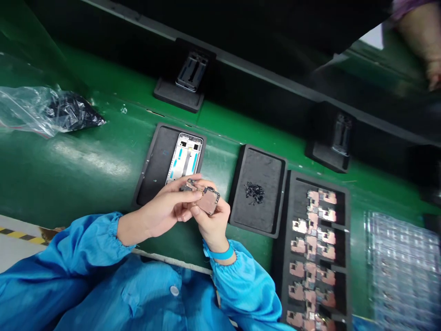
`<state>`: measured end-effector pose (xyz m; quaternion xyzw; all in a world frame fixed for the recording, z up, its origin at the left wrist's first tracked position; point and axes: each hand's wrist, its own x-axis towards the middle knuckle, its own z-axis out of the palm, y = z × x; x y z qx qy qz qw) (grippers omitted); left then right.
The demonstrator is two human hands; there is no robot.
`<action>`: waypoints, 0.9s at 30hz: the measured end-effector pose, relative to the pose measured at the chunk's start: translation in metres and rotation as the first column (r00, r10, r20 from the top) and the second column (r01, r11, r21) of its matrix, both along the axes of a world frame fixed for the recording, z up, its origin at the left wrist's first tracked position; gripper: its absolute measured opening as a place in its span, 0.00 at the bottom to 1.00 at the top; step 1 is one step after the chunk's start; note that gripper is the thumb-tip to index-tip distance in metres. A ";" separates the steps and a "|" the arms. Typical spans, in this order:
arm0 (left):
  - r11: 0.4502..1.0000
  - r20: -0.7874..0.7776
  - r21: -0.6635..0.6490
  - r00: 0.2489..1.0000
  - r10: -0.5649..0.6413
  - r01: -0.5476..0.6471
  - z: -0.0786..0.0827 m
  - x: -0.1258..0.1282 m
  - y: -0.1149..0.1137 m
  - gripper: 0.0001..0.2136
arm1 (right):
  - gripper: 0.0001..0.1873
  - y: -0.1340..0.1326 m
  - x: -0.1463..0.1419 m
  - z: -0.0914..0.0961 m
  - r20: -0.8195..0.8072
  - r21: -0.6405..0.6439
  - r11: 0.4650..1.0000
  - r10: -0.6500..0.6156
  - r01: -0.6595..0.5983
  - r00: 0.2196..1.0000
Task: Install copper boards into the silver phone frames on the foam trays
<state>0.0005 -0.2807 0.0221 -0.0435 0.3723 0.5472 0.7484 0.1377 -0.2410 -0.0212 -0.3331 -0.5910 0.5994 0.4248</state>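
Observation:
My right hand (212,219) grips a small copper-coloured circuit board (208,199) from below, fingers closed round it. My left hand (168,207) pinches a tiny dark part against the board's top left edge (190,185). Both hands hover over the near end of a black foam tray (155,161) that holds a phone frame (184,157) with blue strips inside. Both arms wear blue sleeves, and a blue band circles the right wrist.
A black tray (272,161) with a pile of tiny dark parts (254,192) sits right of my hands. Further right are a tray of several copper boards (313,248) and a clear blister tray (403,262). A plastic bag (44,109) lies far left. Phone holders (188,76) ride the dark belt; another person's arm (422,41) is top right.

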 end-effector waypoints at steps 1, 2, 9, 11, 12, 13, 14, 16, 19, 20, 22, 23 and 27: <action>1.000 0.043 0.012 0.999 0.001 -0.002 0.001 0.001 0.000 0.25 | 0.13 0.000 -0.002 0.000 -0.007 0.020 1.000 -0.015 0.015 1.000; 1.000 0.079 0.027 0.997 0.003 -0.005 0.002 0.001 0.001 0.22 | 0.14 0.000 -0.004 0.000 -0.008 0.035 0.999 -0.029 0.029 1.000; 0.994 0.014 0.017 0.994 -0.108 0.108 0.006 -0.015 -0.005 0.22 | 0.17 0.011 -0.004 0.011 -0.040 0.046 0.999 -0.019 0.021 0.999; 0.987 -0.234 0.019 0.961 -0.150 0.159 0.005 -0.032 0.002 0.21 | 0.17 0.023 0.000 0.018 -0.075 0.064 0.997 -0.037 0.042 0.997; 0.977 -0.419 0.051 0.892 -0.169 0.209 0.003 -0.042 0.009 0.20 | 0.16 0.031 0.002 0.021 -0.074 0.077 0.995 -0.051 0.056 0.996; 0.955 -0.626 0.094 0.763 -0.161 0.280 0.001 -0.052 0.018 0.17 | 0.16 0.040 0.003 0.025 -0.053 0.095 0.993 -0.066 0.071 0.996; 0.920 -0.815 0.136 0.570 -0.107 0.367 -0.003 -0.061 0.028 0.14 | 0.15 0.050 0.003 0.029 -0.011 0.124 0.988 -0.086 0.087 0.996; 0.827 -0.989 0.145 0.090 0.114 0.543 -0.014 -0.076 0.051 0.11 | 0.12 0.070 0.000 0.035 0.119 0.211 0.971 -0.144 0.117 0.982; 0.738 -0.856 -0.016 -0.391 0.338 0.674 -0.036 -0.084 0.075 0.19 | 0.13 0.098 -0.007 0.038 0.313 0.368 0.923 -0.241 0.116 0.919; 0.724 -0.813 -0.075 -0.462 0.353 0.686 -0.042 -0.083 0.077 0.21 | 0.13 0.106 -0.009 0.037 0.358 0.413 0.905 -0.264 0.102 0.896; 0.709 -0.761 -0.159 -0.542 0.355 0.687 -0.051 -0.079 0.076 0.23 | 0.14 0.118 -0.014 0.033 0.427 0.474 0.879 -0.276 0.047 0.861; 0.709 -0.743 -0.177 -0.565 0.359 0.683 -0.053 -0.076 0.073 0.22 | 0.15 0.123 -0.016 0.031 0.454 0.491 0.871 -0.270 0.015 0.849; 0.713 -0.689 -0.165 -0.597 0.411 0.681 -0.054 -0.071 0.061 0.18 | 0.14 0.134 -0.024 0.021 0.549 0.484 0.866 -0.186 -0.129 0.815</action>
